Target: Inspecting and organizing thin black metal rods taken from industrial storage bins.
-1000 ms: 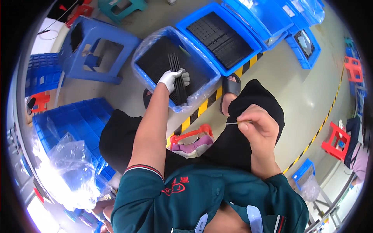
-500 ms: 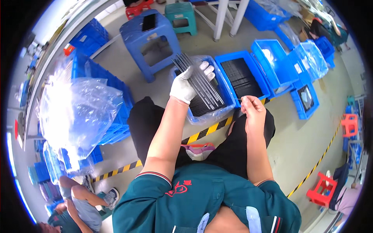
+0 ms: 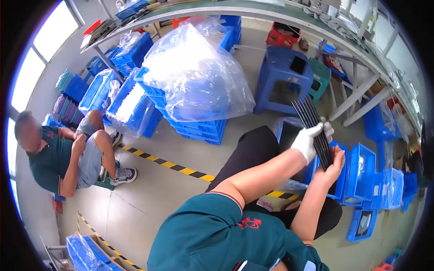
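Observation:
A bundle of thin, long black strips (image 3: pixel 314 128) slants between my two hands, its upper end leaning left. My left hand (image 3: pixel 307 142), in a white glove, is closed round the middle of the bundle. Bare, my right hand (image 3: pixel 333 165) grips its lower right end, fingers along the far side. Below and behind my hands stands a plastic-lined blue bin (image 3: pixel 293 184), partly hidden by my left forearm. Next to it on the right is another blue bin (image 3: pixel 340 192), mostly covered by my right hand and the strips.
A blue stool (image 3: pixel 278 74) bears a dark phone-like slab (image 3: pixel 298 64). Stacked blue crates (image 3: pixel 194 128) under clear plastic (image 3: pixel 199 77) stand to the left. Further blue bins (image 3: pixel 361 158) line the right. A seated co-worker (image 3: pixel 63 153) is at far left, beyond black-and-yellow floor tape (image 3: pixel 167 165).
My view has swung left. My right hand, earlier apart and pinching something thin, has come to the lower end of the bundle. My left hand still holds the strips.

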A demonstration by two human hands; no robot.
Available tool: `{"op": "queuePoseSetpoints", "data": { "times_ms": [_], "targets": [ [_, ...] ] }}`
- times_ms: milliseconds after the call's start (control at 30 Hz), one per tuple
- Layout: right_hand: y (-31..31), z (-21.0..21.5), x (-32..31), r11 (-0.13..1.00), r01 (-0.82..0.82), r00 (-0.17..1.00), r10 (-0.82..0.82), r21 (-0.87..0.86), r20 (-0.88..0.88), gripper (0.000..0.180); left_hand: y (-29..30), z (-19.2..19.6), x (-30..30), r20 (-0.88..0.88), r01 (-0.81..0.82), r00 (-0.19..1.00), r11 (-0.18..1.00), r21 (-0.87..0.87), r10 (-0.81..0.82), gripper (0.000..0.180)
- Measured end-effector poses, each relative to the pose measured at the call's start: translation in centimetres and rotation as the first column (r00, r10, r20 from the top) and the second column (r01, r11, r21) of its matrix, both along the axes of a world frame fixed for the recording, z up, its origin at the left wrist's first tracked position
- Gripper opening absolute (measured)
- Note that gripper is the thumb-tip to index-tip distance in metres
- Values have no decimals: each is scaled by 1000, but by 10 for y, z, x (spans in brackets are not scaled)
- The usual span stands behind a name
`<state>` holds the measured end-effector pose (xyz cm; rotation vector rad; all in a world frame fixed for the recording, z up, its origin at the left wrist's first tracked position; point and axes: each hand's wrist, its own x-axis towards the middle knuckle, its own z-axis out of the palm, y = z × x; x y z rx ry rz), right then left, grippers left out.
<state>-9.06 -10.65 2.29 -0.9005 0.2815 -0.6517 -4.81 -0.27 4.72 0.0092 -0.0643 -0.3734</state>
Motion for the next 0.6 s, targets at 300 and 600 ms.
{"op": "queuePoseSetpoints", "data": {
  "times_ms": [300,600],
  "targets": [
    [18,27,-14,988,-32,998,38,-153,40,31,2,21,1,47,23,998,990,138,-30,16],
    [-56,43,13,966,-57,998,57,-251,-5,19,3,19,49,62,483,858,843,236,-509,16]
  ]
}}
